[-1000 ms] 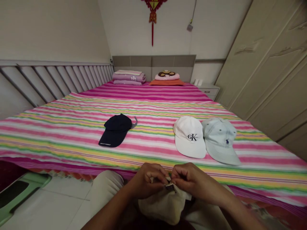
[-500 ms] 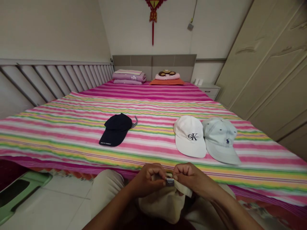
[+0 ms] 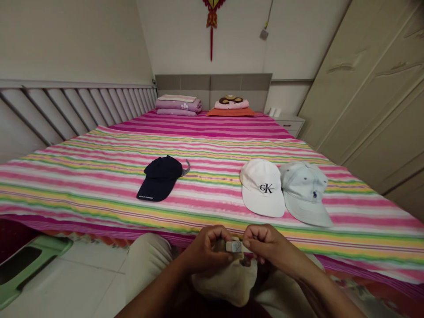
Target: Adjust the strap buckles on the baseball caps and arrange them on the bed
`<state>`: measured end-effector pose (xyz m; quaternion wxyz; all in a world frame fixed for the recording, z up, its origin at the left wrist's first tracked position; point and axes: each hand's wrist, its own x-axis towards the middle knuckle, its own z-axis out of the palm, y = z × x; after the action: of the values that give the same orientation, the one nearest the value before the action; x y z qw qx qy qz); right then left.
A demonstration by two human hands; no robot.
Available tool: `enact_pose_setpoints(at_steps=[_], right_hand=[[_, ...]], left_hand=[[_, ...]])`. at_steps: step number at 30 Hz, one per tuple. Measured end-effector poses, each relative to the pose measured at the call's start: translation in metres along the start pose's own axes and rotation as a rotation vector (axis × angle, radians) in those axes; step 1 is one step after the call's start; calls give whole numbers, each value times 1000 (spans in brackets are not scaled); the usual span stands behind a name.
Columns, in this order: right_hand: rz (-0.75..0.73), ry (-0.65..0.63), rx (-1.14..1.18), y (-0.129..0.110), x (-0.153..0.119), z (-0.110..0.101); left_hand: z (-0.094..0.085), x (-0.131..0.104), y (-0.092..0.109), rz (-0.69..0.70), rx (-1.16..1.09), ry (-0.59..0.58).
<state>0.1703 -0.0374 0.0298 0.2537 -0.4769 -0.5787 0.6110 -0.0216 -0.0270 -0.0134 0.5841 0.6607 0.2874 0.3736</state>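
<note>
Head view: a beige cap (image 3: 228, 285) is hanging between two bare hands over the person's lap, just outside the middle of the near edge of the bed (image 3: 205, 190). The left hand (image 3: 210, 247) is holding the cap's strap in a narrow grip, the thumb lying below and the fingers curling above, beside a metal buckle (image 3: 236, 247). The right hand (image 3: 270, 245) is closing thumb and forefinger in a small pinch on the strap just to the right of the buckle; the exact contact is partly hidden by the fingers.

The cap's soft, matte cloth is forming a rounded, sagging pouch below the hands, while the buckle is showing a grey, rectangular, marked face. Both forearms are slanting inward from the lower corners, the wrists staying low and the knuckles facing up. Pale trousers (image 3: 145, 260) are covering the knees at the bed's near edge.

On the striped, smooth bedcover, a navy cap (image 3: 160, 179) is lying left of the middle, its brim pointing toward the near edge and its grey strap protruding. Right of the middle, a white cap (image 3: 260, 176) with dark lettering is touching a pale blue cap (image 3: 303, 181) with a small emblem, both brims facing the near edge.
</note>
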Motion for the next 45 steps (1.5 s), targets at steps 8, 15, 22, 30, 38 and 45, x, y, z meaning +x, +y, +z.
enact_pose_setpoints(at_steps=[8,15,22,30,38,45], right_hand=[[-48,6,47,2,3,8],[-92,-42,92,5,0,0],[-104,13,51,10,4,4],[-112,-8,5,2,6,11],[-137,5,-80,0,4,10],[-116,69,-164,-2,5,10]], left_hand=[[8,1,-1,-81,-150,95],[3,1,-3,-107,-272,156],[1,1,-1,-120,-280,78],[0,2,0,-114,-241,116],[-2,4,3,-110,-178,108],[4,3,8,-135,-126,76]])
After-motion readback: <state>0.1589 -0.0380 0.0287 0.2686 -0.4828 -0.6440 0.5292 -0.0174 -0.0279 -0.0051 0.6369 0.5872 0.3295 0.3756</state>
